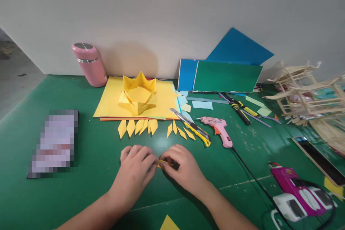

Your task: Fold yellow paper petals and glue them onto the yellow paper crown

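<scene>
My left hand [138,167] and my right hand [182,163] meet low over the green table. Both are closed, pinching a small piece of yellow paper [162,163] between their fingertips; most of it is hidden by the fingers. Just beyond my hands lie several small yellow paper diamonds [139,127] in a row, with thinner yellow slivers [175,128] to their right. Behind them, a folded yellow paper crown-like ring [138,107] with pointed tips rests on a stack of yellow sheets [110,97].
A yellow utility knife [198,133] and a pink glue gun [219,127] lie right of the paper. Pliers [239,112], a stick model [309,93], a phone [318,160] and a magenta power strip [299,187] sit farther right. A pink flask [93,66] stands back left.
</scene>
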Available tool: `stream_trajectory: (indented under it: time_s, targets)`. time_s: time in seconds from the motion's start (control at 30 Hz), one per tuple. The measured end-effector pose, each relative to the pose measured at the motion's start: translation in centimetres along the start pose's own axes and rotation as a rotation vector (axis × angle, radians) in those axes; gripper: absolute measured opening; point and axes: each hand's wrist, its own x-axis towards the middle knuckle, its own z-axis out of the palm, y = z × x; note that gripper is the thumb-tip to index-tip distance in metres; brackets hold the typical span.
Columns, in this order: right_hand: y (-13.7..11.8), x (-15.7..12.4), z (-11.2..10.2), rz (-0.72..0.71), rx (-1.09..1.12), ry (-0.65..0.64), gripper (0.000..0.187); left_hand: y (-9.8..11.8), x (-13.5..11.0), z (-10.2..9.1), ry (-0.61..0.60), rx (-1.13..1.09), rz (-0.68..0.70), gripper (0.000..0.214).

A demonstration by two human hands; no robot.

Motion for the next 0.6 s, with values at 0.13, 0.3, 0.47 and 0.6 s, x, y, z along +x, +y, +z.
stream_trajectory:
  time_s: [0.13,0.3,0.47,0.6]
  targets:
    - [-0.1,0.0,0.0,-0.003,-0.015,-0.003,0.009,-0.2,-0.1,-0.2,0.004,-0.026,0.083,0.020]
    - [-0.2,0.3,0.2,0.019,-0.018,0.008,0.009,0.1,-0.3,-0.5,0.048,0.018,0.129,0.019]
    - [-0.1,0.5,0.5,0.012,-0.065,0.008,0.014,1.5,-1.4,0.3,0.074,0.264,0.195,0.018]
    - [0.0,0.4,0.4,-0.013,-0.070,0.015,0.018,2.3,-2.3,1.1,0.114,0.386,0.180,0.023]
